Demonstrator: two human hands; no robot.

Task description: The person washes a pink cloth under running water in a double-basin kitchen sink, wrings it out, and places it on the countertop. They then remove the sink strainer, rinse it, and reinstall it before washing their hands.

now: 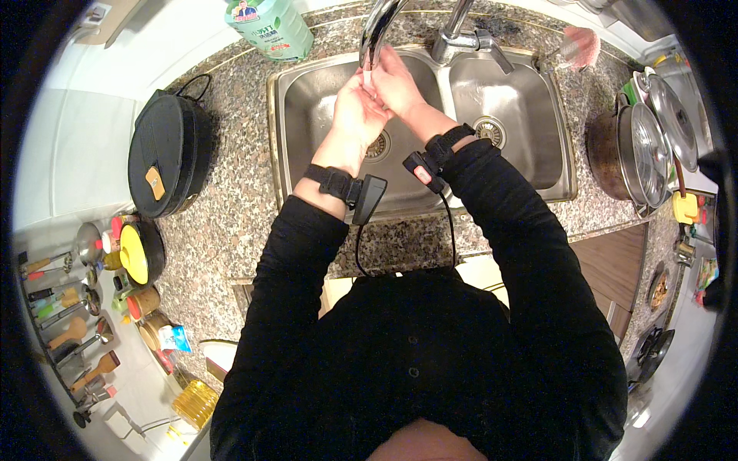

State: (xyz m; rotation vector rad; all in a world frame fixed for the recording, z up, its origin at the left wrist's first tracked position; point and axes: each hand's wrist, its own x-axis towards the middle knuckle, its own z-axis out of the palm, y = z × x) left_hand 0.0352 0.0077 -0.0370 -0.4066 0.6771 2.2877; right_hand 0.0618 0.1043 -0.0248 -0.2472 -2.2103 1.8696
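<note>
Under the spout of a chrome faucet point(455, 43), both hands meet over the left bowl of a stainless steel double sink point(311, 80). My left hand point(360, 109) is turned palm up, its fingers partly curled and nothing seen in it. Against its fingers lies my right hand point(398, 83), slightly blurred, with no object visible in it. A short stream of water point(367, 78) appears to fall between the hands. Some fingertips are hidden behind the spout and each other. Both wrists wear black straps with small cabled devices. Below the left hand shows the drain strainer point(377, 147).
A green detergent bottle point(271, 31) stands behind the sink. On the left granite counter point(236, 161) are a round black appliance point(167, 155) and a yellow-lidded pot point(135, 253). Right of the sink sits a steel pot point(608, 150) with glass lids. A pink scrubber point(579, 47) is behind.
</note>
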